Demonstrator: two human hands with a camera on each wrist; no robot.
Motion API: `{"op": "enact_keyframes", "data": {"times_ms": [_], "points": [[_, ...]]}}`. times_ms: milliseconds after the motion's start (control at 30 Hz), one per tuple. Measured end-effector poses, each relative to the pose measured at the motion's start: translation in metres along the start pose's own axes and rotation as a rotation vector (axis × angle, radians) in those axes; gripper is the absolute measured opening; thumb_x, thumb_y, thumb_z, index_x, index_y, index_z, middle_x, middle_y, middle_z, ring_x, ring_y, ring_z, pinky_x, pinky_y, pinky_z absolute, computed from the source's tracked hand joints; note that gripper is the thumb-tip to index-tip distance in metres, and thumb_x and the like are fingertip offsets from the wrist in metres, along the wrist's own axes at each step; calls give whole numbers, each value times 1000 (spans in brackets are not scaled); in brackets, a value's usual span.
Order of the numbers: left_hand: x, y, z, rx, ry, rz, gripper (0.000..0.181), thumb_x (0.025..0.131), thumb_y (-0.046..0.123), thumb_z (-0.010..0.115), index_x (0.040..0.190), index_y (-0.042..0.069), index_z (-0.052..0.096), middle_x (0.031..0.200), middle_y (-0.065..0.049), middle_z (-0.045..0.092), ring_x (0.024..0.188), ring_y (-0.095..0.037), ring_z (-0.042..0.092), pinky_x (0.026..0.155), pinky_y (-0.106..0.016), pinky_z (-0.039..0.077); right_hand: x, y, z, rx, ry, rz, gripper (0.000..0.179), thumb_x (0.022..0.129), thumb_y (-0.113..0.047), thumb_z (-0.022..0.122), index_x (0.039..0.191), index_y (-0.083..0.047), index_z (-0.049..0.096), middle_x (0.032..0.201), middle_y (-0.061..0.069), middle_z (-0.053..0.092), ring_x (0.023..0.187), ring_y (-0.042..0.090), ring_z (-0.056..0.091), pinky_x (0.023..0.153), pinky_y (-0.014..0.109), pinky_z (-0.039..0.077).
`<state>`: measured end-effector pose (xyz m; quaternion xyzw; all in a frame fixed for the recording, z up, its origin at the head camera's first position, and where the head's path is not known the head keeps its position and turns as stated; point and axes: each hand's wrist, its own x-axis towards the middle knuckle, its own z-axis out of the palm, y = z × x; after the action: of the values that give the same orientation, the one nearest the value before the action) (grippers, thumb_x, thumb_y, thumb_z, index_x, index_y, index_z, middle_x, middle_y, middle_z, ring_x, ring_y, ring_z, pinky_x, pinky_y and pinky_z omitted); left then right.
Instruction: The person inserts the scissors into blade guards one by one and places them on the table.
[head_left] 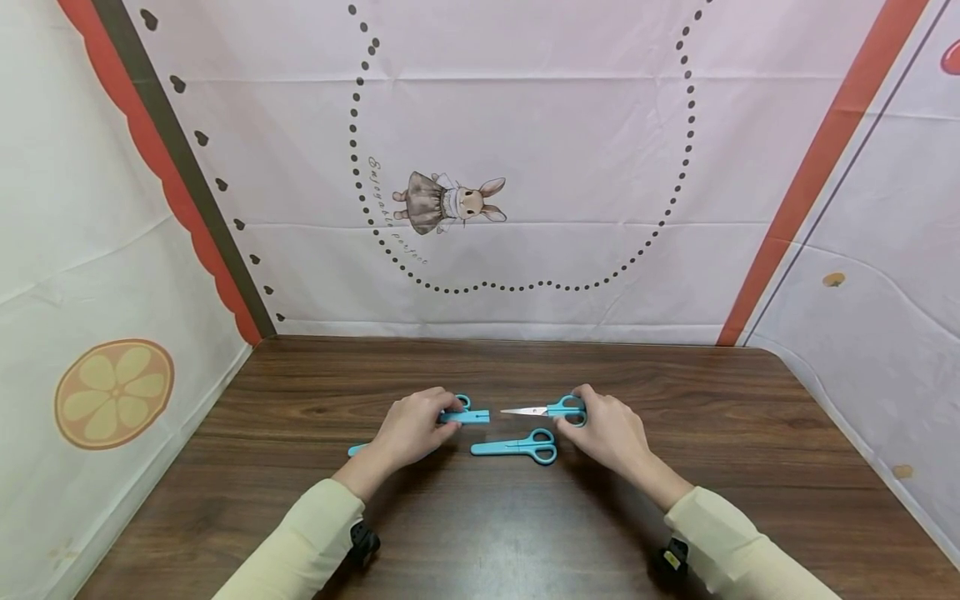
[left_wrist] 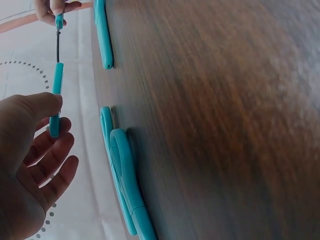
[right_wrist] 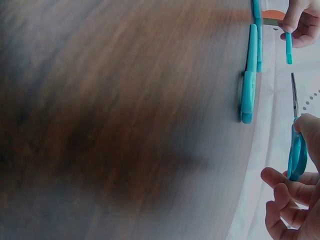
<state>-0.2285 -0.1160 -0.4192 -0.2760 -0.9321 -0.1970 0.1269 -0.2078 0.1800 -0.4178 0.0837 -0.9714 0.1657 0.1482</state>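
Note:
My left hand (head_left: 414, 427) pinches a light-blue blade cover (head_left: 471, 417) between thumb and fingers, its end towards the right. Opposite it, my right hand (head_left: 611, 429) holds a pair of scissors (head_left: 557, 410) by the blue handles. Their bare metal blades point left at the cover, closed together. In the head view a small gap parts blade tip and cover; in the left wrist view the blade (left_wrist: 58, 47) lines up with the cover (left_wrist: 57, 82). Below, a second pair of scissors (head_left: 510, 447) lies on the table, its blades in a cover.
Another pair of blue scissors (left_wrist: 124, 160) lies on the wooden table (head_left: 480, 533), mostly hidden by my left hand and forearm in the head view. A printed cloth (head_left: 570, 167) rises behind the table's far edge and along both sides.

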Motion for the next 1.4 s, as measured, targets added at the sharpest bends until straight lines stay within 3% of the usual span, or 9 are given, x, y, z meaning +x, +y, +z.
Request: {"op": "enact_keyframes", "data": {"times_ms": [267,1400], "points": [[-1,1,2,-22,0,-20,14,83,24,68,97,20,67,91,11,62,69,0,54,57,-18,43,-1,-4,1,-2,-29,-9,46,76,-45,67,107,-12,59,56,-5,45,48,10,39,41,26,29],[3,9,-1,-16,0,-12,15,83,23,68,97,19,67,89,11,61,70,-1,53,58,-18,42,-1,-11,2,-10,-7,-41,46,77,-46,67,108,-12,59,54,-7,44,46,9,37,39,25,27]]}}
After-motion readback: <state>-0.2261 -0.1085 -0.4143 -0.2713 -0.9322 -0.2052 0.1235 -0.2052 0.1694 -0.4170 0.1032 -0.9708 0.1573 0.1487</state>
